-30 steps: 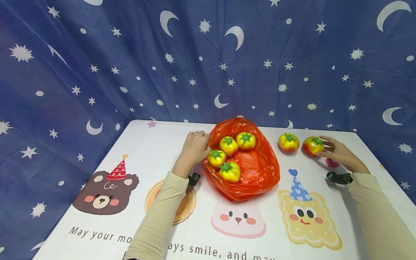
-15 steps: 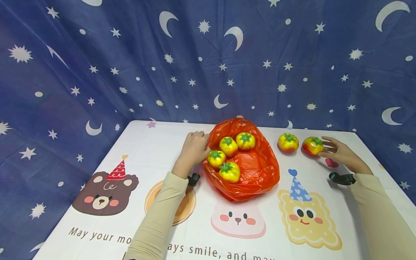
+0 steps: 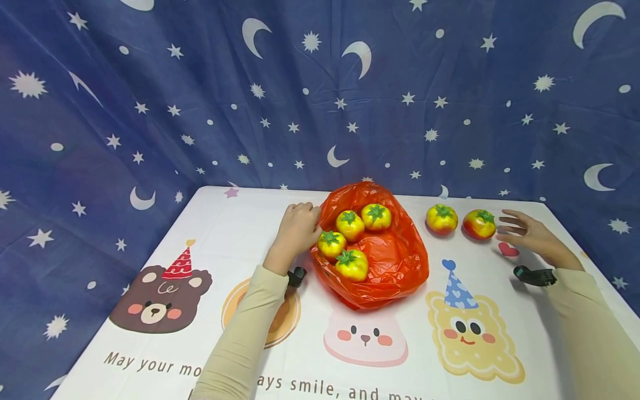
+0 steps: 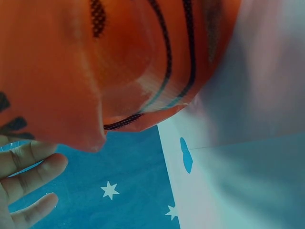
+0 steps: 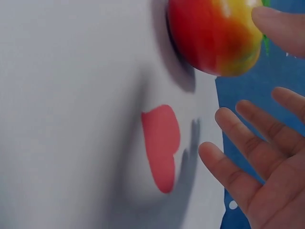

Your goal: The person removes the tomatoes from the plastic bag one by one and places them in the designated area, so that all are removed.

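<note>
The rightmost round yellow-red fruit (image 3: 478,225) lay on the tabletop (image 3: 240,228) just to the left of the right hand (image 3: 536,236), the nearer one, which was spread and held nothing, while the left hand (image 3: 296,230) pinched the red bag (image 3: 386,256) at its rim.

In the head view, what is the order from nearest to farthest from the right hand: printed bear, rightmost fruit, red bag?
1. Rightmost fruit: just left of the right hand.
2. Red bag: in the middle.
3. Printed bear: at far left.
</note>
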`<state>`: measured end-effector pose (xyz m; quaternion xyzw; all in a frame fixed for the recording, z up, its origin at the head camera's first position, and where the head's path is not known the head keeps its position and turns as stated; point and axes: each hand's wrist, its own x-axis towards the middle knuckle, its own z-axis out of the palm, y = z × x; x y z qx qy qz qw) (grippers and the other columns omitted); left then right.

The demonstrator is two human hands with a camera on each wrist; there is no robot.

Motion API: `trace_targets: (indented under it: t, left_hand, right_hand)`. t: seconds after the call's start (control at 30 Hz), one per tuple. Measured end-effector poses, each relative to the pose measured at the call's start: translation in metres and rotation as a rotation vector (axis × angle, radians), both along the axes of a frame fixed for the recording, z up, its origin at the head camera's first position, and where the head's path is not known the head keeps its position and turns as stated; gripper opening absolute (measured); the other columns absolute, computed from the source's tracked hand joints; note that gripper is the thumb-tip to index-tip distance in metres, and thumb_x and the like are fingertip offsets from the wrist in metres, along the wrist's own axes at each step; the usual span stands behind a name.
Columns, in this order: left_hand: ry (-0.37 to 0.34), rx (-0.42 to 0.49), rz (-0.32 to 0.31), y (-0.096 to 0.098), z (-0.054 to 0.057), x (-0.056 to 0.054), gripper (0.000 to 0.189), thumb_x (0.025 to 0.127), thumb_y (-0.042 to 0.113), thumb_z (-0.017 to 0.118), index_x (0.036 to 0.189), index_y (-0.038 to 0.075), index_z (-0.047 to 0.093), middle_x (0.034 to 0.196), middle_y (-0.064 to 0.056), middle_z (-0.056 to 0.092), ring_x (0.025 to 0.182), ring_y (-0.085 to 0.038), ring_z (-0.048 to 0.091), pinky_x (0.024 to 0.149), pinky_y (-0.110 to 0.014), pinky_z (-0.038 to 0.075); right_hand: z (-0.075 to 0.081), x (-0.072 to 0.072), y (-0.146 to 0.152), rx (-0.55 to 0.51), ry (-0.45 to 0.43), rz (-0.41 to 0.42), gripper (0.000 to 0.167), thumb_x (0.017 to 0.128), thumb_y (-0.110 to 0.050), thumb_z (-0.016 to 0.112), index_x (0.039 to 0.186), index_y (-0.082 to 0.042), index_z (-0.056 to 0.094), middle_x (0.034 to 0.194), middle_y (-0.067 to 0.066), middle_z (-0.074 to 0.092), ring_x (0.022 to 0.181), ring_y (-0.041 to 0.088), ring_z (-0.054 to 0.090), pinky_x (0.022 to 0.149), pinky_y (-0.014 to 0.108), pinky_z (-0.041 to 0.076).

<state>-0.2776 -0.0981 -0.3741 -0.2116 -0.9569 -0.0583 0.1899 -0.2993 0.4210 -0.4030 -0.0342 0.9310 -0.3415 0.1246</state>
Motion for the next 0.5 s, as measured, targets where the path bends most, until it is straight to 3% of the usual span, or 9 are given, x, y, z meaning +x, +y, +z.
trace_targets:
  t: [0.1,0.2,0.23,0.33,0.4,0.43,0.5]
  left_hand:
    - [0.003,0.002,-0.002,0.0,0.0,0.0,0.012,0.081,0.015,0.061,0.09,0.007,0.064,0.079,-0.007,0.06,0.082,-0.026,0.06,0.087,-0.044,0.046]
    - [0.011,0.007,-0.006,0.0,-0.001,0.0,0.012,0.081,0.015,0.061,0.089,0.007,0.064,0.079,-0.007,0.061,0.081,-0.025,0.061,0.086,-0.044,0.046]
    - [0.012,0.009,-0.008,0.0,-0.001,0.0,0.012,0.081,0.014,0.061,0.089,0.007,0.064,0.079,-0.007,0.06,0.081,-0.025,0.061,0.086,-0.044,0.046]
    - [0.014,0.016,-0.012,0.0,-0.001,0.0,0.011,0.081,0.014,0.061,0.088,0.006,0.064,0.078,-0.007,0.06,0.08,-0.025,0.06,0.086,-0.044,0.046]
    - [0.014,0.018,-0.013,0.0,-0.001,0.0,0.011,0.081,0.014,0.061,0.089,0.006,0.065,0.078,-0.007,0.06,0.08,-0.025,0.06,0.085,-0.044,0.046]
    - [0.013,0.018,-0.013,0.0,-0.001,0.0,0.011,0.081,0.014,0.061,0.088,0.006,0.064,0.077,-0.007,0.06,0.08,-0.025,0.06,0.085,-0.044,0.046]
    - [0.012,0.018,-0.013,0.0,-0.001,-0.001,0.011,0.081,0.014,0.061,0.088,0.006,0.065,0.077,-0.007,0.06,0.08,-0.025,0.06,0.085,-0.044,0.047]
  right_hand:
    - [0.001,0.001,0.004,-0.016,0.007,0.001,0.087,0.092,-0.032,0.056,0.148,0.003,-0.002,0.146,0.038,0.016,0.127,0.057,0.026,0.097,0.068,0.029]
    - [0.0,0.002,0.009,0.016,0.036,-0.027,0.088,0.09,-0.035,0.058,0.15,-0.004,0.001,0.147,0.032,0.021,0.121,0.028,0.047,0.096,0.065,0.034]
    - [0.0,0.002,0.01,0.01,0.044,-0.027,0.088,0.09,-0.035,0.059,0.15,-0.004,0.002,0.147,0.032,0.022,0.12,0.026,0.047,0.096,0.066,0.033]
    - [0.002,0.003,0.011,0.015,0.064,-0.026,0.088,0.09,-0.036,0.059,0.15,-0.005,0.003,0.145,0.032,0.024,0.117,0.026,0.048,0.095,0.066,0.034]
    - [0.007,0.006,0.008,0.001,0.07,-0.001,0.086,0.091,-0.032,0.058,0.15,-0.003,0.002,0.144,0.034,0.024,0.122,0.048,0.036,0.094,0.069,0.032]
    - [0.009,0.007,0.007,-0.015,0.073,0.015,0.085,0.091,-0.031,0.058,0.149,-0.001,0.002,0.144,0.036,0.023,0.123,0.053,0.031,0.094,0.069,0.03]
    - [0.014,0.01,0.004,0.006,0.098,0.023,0.084,0.091,-0.03,0.058,0.149,-0.002,0.004,0.142,0.035,0.027,0.12,0.05,0.033,0.094,0.068,0.031]
